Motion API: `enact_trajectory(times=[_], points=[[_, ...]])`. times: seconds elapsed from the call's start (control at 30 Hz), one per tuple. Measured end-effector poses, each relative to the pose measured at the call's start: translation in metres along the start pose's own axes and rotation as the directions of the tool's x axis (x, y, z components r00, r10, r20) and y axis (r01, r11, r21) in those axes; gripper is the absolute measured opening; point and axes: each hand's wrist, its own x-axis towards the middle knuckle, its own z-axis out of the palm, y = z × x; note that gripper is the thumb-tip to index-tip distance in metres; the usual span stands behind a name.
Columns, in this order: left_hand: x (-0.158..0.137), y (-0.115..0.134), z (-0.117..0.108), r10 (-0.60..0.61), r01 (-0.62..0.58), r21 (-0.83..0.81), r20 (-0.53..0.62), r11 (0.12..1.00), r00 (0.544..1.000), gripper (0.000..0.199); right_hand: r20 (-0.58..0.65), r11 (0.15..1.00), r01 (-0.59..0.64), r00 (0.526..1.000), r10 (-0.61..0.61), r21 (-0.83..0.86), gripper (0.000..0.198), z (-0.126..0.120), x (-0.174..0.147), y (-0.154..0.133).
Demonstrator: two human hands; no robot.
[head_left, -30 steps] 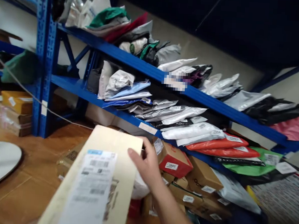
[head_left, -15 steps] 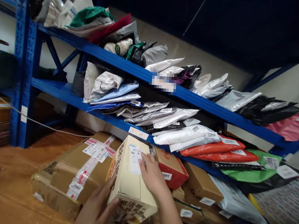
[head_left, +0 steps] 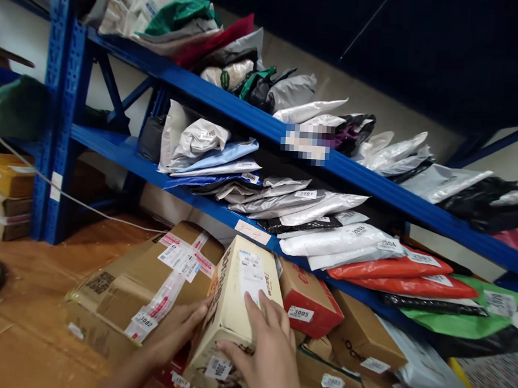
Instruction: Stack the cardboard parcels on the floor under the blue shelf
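On the left, a big brown box [head_left: 118,302] is taped up, so its insides are hidden. Beside it, the left hand [head_left: 185,324] has its fingers along the side of a cream box [head_left: 230,312]; whether they grip cannot be told. The cream box is closed too. Its long way runs away from the person, far end toward the blue shelf [head_left: 108,145]. A little white sticker [head_left: 218,368] now shows on its near end; half a second ago none showed there. The right hand [head_left: 271,341] has moved back toward that end, its fingers spread over the top. Just right of the cream box is a closed red box [head_left: 312,294]. Above, the shelf holds many bags [head_left: 335,239].
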Motion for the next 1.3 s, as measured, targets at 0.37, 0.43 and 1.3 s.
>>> enact_trajectory(times=[0.37, 0.43, 1.3], points=[[0.018, -0.005, -0.008, -0.129, 0.015, 0.707, 0.108, 0.707, 0.986, 0.120, -0.014, 0.986, -0.096, 0.995, 0.095, -0.133, 0.066, 0.006, 0.016, -0.018], [0.029, 0.000, -0.009, -0.121, 0.047, 0.761, 0.043, 0.647, 0.992, 0.113, 0.004, 0.989, -0.093, 0.996, 0.095, -0.113, 0.058, 0.014, 0.025, -0.020], [-0.061, -0.045, -0.136, -0.225, 0.456, 0.393, -0.509, 0.799, 0.831, 0.066, -0.206, 0.961, -0.006, 0.977, -0.054, -0.278, 0.059, 0.050, 0.047, -0.004]])
